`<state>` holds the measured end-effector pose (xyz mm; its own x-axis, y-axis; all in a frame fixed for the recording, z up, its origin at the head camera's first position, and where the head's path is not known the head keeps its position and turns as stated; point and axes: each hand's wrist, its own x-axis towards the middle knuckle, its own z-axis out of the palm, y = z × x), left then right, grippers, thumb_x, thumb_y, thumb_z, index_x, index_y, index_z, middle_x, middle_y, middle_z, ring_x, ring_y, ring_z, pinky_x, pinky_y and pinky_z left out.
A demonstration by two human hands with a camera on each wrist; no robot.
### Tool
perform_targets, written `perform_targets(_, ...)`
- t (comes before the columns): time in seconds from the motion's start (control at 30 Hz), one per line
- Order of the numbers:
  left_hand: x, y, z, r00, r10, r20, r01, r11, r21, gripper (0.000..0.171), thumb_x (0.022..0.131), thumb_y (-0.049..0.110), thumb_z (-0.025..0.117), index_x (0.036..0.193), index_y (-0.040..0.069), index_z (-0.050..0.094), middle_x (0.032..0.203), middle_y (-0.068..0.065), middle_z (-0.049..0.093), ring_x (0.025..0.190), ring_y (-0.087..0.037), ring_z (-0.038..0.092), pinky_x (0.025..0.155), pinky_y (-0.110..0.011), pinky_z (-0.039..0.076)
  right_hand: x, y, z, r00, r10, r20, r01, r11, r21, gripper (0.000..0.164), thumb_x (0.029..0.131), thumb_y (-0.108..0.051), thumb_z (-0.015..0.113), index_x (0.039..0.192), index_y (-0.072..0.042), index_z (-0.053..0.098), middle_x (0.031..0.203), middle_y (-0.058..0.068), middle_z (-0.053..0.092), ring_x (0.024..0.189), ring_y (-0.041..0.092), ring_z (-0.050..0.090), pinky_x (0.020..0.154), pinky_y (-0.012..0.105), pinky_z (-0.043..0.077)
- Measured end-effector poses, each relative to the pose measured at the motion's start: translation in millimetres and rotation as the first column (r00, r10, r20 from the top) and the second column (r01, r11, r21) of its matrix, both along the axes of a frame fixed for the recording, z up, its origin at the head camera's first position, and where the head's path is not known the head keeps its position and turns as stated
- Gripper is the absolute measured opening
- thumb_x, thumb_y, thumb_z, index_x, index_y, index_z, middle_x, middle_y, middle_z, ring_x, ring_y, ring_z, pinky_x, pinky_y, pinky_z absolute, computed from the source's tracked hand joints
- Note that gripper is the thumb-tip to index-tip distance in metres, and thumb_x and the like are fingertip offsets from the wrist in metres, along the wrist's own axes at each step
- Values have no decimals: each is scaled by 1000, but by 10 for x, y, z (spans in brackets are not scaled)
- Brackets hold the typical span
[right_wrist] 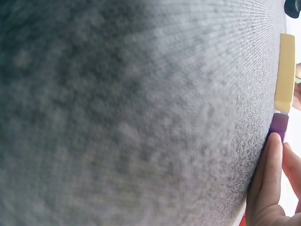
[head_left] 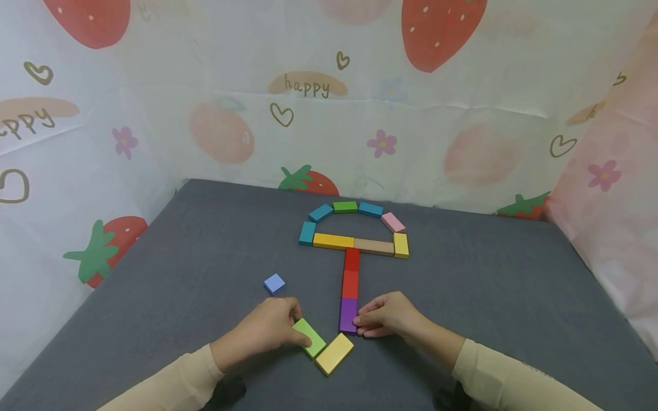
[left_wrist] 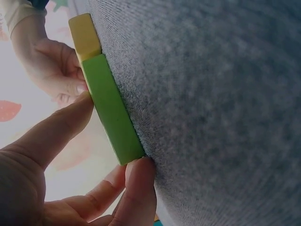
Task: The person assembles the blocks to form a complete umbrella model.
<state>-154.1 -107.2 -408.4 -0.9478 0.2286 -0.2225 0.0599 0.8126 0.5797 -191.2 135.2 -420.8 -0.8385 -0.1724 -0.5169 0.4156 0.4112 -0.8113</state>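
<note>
My left hand point(head_left: 267, 326) pinches a light green block point(head_left: 308, 338) between thumb and fingers; in the left wrist view the thumb presses one long side and a fingertip sits at the end of the block point(left_wrist: 113, 110). The green block's lower end meets a pale yellow block point(head_left: 334, 354), and the two form a V. My right hand point(head_left: 390, 315) touches the right side of a purple block point(head_left: 348, 315) with nearly straight fingers point(right_wrist: 271, 172). The purple block lies at the foot of a stem, below red blocks point(head_left: 350, 274). The yellow block's upper corner is near its lower end.
Above the stem, a yellow bar point(head_left: 333, 241) and a tan bar point(head_left: 374, 246) lie end to end. Blue, green, pink and yellow blocks arch over them, including a green one point(head_left: 345, 207). A small light blue block point(head_left: 275, 283) lies alone on the grey tabletop point(head_left: 205, 257).
</note>
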Motion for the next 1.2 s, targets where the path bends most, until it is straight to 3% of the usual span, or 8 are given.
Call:
perform_targets(0.6,-29,-25,29,1000,25,6,-25,999,37,34,69,24,90,85,8,64,69,1,55,58,-10,49,51,-24,40,4,24,10,1000,21,-19,-21,1000,-18,19,83,-9,79,98,3,75,79,12,76,66,14,73,63,27,60)
perform_targets(0.7,-112,-132,92,996,72,-44,-68,994,80,30,74,22,87,90,7,67,76,0,60,65,-12,53,55,-25,44,4,24,13,999,28,-20,-28,999,-22,19,83,-9,79,98,3,75,80,12,76,66,14,73,63,27,60)
perform_targets(0.87,-371,-449,183,978,165,-127,-153,983,101,35,84,21,79,110,2,66,104,-12,67,89,-23,62,72,-36,54,7,33,19,1000,25,-13,-25,999,-26,20,84,-9,78,99,3,75,81,12,76,67,14,73,63,27,60)
perform_targets(1.03,-595,-652,138,990,126,-70,-122,991,62,44,85,21,78,119,-2,64,117,-20,66,102,-30,62,82,-42,55,11,62,11,1000,21,1,-21,999,-26,22,84,-10,78,102,2,75,83,11,76,68,13,73,65,27,61)
perform_targets(1.2,-661,-663,136,992,119,-44,-117,992,48,43,83,21,79,116,-3,64,113,-20,66,97,-29,63,79,-40,55,7,76,4,1000,26,4,-26,999,-36,24,84,-11,79,104,2,75,84,11,76,70,14,74,66,27,61)
